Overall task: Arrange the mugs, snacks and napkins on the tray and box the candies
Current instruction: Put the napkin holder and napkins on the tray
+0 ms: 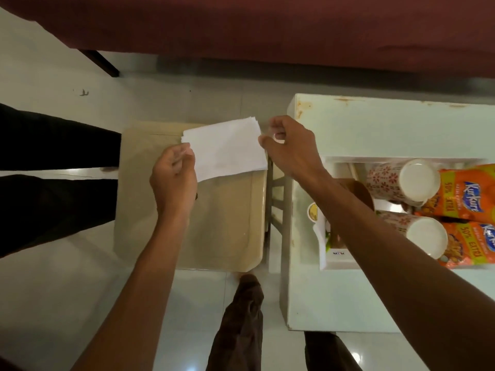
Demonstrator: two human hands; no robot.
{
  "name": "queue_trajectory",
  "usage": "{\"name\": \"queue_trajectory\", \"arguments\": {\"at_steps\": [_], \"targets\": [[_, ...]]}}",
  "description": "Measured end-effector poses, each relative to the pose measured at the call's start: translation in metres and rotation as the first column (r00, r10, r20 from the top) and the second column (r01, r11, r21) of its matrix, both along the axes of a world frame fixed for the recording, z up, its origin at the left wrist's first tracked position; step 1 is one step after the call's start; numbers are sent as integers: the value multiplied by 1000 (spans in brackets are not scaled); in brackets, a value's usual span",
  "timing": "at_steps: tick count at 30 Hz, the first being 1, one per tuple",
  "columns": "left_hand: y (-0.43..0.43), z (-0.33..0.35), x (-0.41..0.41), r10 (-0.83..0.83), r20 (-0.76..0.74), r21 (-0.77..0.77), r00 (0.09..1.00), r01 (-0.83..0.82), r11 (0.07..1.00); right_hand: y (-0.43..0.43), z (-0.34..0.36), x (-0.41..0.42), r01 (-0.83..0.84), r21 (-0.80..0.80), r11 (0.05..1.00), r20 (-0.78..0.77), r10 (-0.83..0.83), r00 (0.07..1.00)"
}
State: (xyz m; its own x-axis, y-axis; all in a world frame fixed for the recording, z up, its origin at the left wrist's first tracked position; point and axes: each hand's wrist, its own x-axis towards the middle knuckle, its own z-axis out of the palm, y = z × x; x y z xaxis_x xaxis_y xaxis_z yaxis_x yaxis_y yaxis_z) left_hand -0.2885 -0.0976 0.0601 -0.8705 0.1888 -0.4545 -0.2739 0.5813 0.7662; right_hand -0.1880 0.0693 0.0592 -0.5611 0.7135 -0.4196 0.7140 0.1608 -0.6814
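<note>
"Where are the napkins (pixel 227 148)?"

"Above the far end of the tray (pixel 222 236). My left hand (pixel 174 180) pinches the stack's near-left corner. My right hand (pixel 292 145) is curled at its right edge, but I can't tell if it grips."

"Long axis?"

"Left to right, slightly tilted, spanning both hands. The tray's directly underneath, so I'd lower straight down."

Floor (pixel 53 303): pale glossy tiles, dark scrap (pixel 84 92)
Worktop (pixel 375 124): white, rust-spotted far edge
Far side: maroon fabric (pixel 267 28), dark furniture leg (pixel 103 62) beneath
Left: black trouser legs (pixel 53 145)
</note>
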Motion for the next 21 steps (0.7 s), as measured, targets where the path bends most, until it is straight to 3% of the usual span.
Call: {"name": "queue_trajectory", "arguments": {"at_steps": [7, 13, 21], "targets": [[-1, -11, -21, 56, 145, 87, 988, -69, 994, 7, -37, -31, -34, -44, 998, 119, 39, 992], [-5, -14, -23, 130, 260, 165, 957, -176, 970, 2, -42, -25, 34, 21, 999, 86, -35, 996], [2, -8, -1, 90, 300, 225, 950, -162, 961, -7, -10, -5, 75, 70, 995, -34, -73, 997]]}}
